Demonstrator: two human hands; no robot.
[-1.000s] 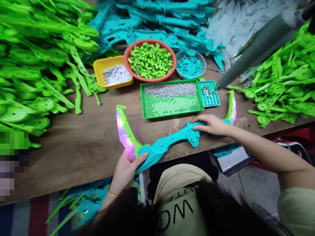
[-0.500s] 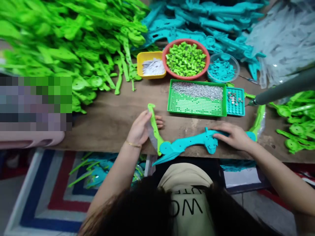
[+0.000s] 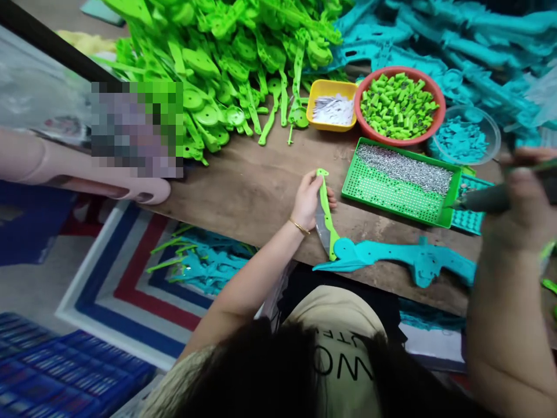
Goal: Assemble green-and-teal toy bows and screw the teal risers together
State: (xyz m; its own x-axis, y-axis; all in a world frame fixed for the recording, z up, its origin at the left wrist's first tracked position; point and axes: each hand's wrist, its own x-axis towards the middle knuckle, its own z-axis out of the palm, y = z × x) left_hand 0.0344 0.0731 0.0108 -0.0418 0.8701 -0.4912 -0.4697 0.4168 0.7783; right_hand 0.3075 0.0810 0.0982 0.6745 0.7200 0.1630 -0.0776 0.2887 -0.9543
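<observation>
On the worktop point(image 3: 243, 186), right at the near edge: long teal body point(image 3: 378, 251). Could slide or tip off if bumped, with the left tip about at the brink.
Beyond, apart from the body: green tray point(image 3: 387, 201). Could get knocked or dragged if snagged by the grey-green driver point(image 3: 484, 200), low over its right end.
Right hand point(image 3: 528, 206): fingers apparently wrapped around the driver, as far as blur allows. Slip possible on a loose grip.
Left hand point(image 3: 306, 200): fingers clamped on the upper end of the green limb point(image 3: 328, 223), at the body's left end. Could lever the limb out of line if twisted from so far up.
Screws point(image 3: 404, 168): could spill with any hard tray knock.

Hidden: body's right end, behind the right forearm point(image 3: 509, 302). Small teal tray point(image 3: 472, 220), partly covered by driver. Limb joint: can't tell whether fastened. Driver tip: too blurred to tell if touching the tray.
</observation>
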